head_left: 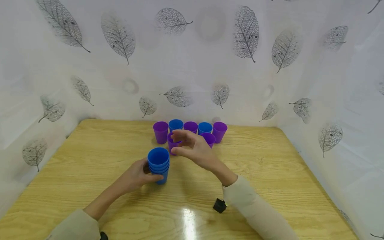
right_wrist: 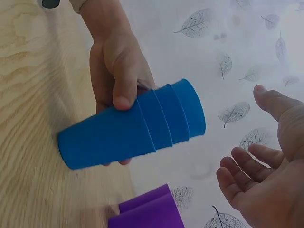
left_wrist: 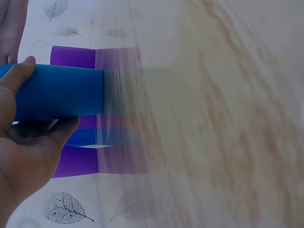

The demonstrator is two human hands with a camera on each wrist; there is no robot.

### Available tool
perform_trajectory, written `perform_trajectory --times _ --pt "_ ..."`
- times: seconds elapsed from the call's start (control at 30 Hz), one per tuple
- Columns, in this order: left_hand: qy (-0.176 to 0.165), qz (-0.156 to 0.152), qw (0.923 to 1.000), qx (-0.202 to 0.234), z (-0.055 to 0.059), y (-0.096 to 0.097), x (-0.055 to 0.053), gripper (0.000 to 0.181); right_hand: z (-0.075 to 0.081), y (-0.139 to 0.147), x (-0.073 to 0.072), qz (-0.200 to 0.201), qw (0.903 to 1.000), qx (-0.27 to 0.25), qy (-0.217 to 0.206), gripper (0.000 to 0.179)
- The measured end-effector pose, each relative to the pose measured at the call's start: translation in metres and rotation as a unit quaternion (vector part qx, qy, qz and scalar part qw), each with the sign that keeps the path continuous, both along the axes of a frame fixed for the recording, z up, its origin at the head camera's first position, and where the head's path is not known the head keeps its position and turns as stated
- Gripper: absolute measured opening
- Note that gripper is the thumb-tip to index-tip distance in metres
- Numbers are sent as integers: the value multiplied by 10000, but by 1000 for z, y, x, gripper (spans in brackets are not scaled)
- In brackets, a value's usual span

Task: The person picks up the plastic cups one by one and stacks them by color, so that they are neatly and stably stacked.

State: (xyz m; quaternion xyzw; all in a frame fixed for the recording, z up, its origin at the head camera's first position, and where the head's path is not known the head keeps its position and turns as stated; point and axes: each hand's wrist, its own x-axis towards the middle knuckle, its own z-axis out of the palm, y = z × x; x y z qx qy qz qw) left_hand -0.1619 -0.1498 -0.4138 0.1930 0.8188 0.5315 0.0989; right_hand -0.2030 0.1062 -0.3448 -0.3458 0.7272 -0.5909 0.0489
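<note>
My left hand (head_left: 135,176) grips a stack of nested blue cups (head_left: 159,171) near the middle of the table, thumb and fingers curled round its side. The stack stands upright, mouths up, and several rims show one above another in the right wrist view. To its right, my right hand (head_left: 196,150) hovers with fingers loosely bent and nothing in them, apart from the stack in the right wrist view. Behind that hand are a purple cup (head_left: 171,146) and another purple cup (head_left: 210,139), both partly hidden by it.
Farther back, a row of purple and blue cups (head_left: 205,127) lines the table's rear edge, purple ones at both ends. A leaf-printed white cloth (head_left: 210,73) rises behind the wooden table (head_left: 270,186). A small black block (head_left: 220,205) lies beside the right sleeve.
</note>
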Motion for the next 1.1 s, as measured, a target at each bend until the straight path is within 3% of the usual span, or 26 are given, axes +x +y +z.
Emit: perform_trajectory --times 0.23,0.73,1.1 --pt "-103 89 9999 -91 -1 0 0 68 -1 17 -6 -289 9994 -41 -168 48" --pt "-103 111 9997 -186 2 0 0 70 1 66 -36 -1432 9878 597 85 54" --pt "-89 96 9998 -157 2 0 -1 67 -2 91 -61 -1765 9823 623 106 57"
